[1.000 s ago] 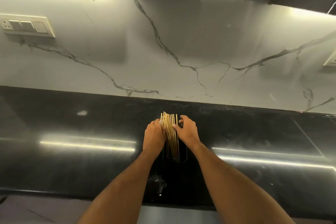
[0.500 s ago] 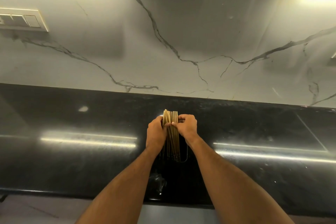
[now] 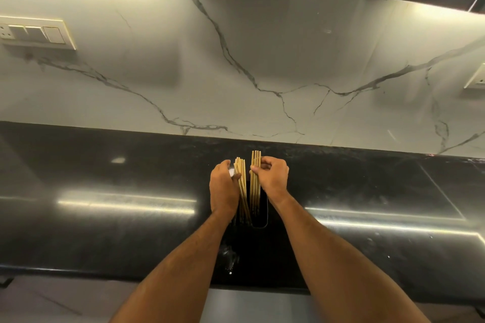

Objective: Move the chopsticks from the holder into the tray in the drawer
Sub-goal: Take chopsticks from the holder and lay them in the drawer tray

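Observation:
Several pale wooden chopsticks stand in a dark holder (image 3: 261,217) on the black counter, split into two bunches. My left hand (image 3: 223,189) wraps the left bunch (image 3: 242,191), which leans slightly. My right hand (image 3: 273,178) is closed around the right bunch (image 3: 255,181), which stands upright and a little higher. The lower ends of both bunches sit inside the holder. The holder is hard to make out against the dark counter. No drawer or tray is in view.
The glossy black counter (image 3: 118,204) runs left to right, with a white marble backsplash (image 3: 236,60) behind it. A switch plate (image 3: 34,34) is on the wall at the left, a socket (image 3: 476,78) at the right. The counter's front edge lies below my forearms.
The single bundle held between both hands has been split into two bunches. My right hand has lifted its bunch slightly and moved it right.

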Tool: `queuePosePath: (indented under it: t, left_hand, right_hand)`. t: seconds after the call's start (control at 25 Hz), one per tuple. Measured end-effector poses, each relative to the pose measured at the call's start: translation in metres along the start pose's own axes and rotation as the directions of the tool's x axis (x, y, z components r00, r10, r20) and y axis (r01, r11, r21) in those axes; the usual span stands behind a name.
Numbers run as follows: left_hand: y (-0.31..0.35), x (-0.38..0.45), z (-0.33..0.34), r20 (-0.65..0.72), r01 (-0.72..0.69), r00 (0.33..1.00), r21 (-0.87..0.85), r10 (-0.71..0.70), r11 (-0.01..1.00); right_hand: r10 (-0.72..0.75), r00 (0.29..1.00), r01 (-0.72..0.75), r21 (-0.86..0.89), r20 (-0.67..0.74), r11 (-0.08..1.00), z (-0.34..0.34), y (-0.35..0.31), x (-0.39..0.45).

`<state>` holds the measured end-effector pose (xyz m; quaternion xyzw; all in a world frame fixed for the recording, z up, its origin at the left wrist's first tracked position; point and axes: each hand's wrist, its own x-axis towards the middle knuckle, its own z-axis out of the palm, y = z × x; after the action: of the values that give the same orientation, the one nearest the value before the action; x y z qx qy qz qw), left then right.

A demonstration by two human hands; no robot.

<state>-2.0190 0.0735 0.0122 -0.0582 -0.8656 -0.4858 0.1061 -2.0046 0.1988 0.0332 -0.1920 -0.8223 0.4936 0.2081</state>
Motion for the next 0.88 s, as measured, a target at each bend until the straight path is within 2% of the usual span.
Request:
queuePosePath:
  t: [0.08,0.16,0.4,0.56,0.72,0.88]
  left_hand:
    - [0.005,-0.005,-0.003,-0.056,-0.051,0.997,-0.006,0.051,0.999]
    - [0.011,-0.006,-0.005,-0.045,-0.111,0.993,-0.046,0.109,0.993]
    - [0.04,-0.011,-0.009,0.172,-0.104,0.974,-0.232,0.146,0.967]
    - [0.067,-0.02,-0.015,0.246,-0.126,0.952,-0.234,0.184,0.964]
    - [0.085,-0.031,-0.026,0.231,-0.125,0.953,-0.29,0.196,0.949]
    - [0.088,-0.054,-0.04,0.222,-0.018,0.968,-0.399,0.116,0.917]
  right_hand:
    - [-0.004,1.0,0.005,0.037,-0.025,0.999,-0.004,-0.004,-0.002]
    - [-0.028,0.997,0.033,0.067,-0.076,0.997,-0.01,-0.011,-0.004]
    - [-0.12,0.965,0.166,0.187,-0.235,0.968,-0.033,-0.051,-0.011]
    - [-0.189,0.937,0.27,0.268,-0.294,0.925,-0.056,-0.081,-0.026]
    - [-0.198,0.939,0.289,0.333,-0.281,0.898,-0.073,-0.098,-0.046]
    - [-0.238,0.961,0.268,0.283,-0.138,0.921,-0.084,-0.1,-0.072]
